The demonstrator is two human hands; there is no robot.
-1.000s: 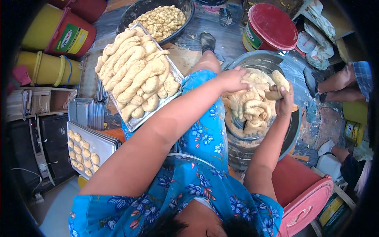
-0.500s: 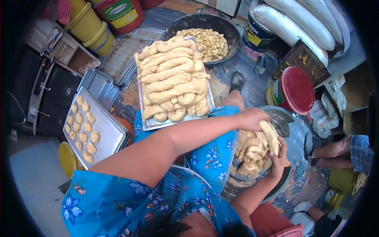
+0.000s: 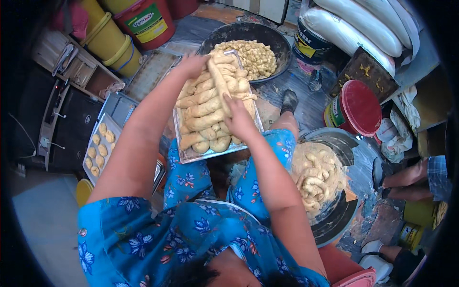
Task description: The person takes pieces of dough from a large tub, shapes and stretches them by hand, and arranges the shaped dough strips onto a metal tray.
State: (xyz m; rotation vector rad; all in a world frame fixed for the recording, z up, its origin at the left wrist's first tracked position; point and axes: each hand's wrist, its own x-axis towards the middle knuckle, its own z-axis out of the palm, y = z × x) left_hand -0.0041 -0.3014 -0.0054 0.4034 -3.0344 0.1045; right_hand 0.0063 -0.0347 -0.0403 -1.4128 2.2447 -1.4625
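Note:
A long pale dough roll [image 3: 218, 81] is stretched over the heaped tray, held at both ends. My left hand [image 3: 195, 66] has its far end, above the tray's back left. My right hand [image 3: 239, 117] grips the near end over the middle of the pile. Beneath lie several dough rolls [image 3: 203, 110] stacked crosswise on a metal tray [image 3: 217, 155], which rests at my knees. To the right, a wide dark basin [image 3: 330, 228] holds more dough strips [image 3: 315, 182], touched by neither hand.
At the far side, a black basin [image 3: 282, 40] is full of small dough lumps [image 3: 258, 57]. Flat trays [image 3: 98, 148] with dough pieces stand at left. A red lidded bucket [image 3: 358, 109] is at right. Another person's legs [image 3: 406, 184] show at the right edge.
Both my hands have moved left from the basin of dough strips to above the heaped tray, carrying the dough roll. It is now stretched out lengthwise over the pile.

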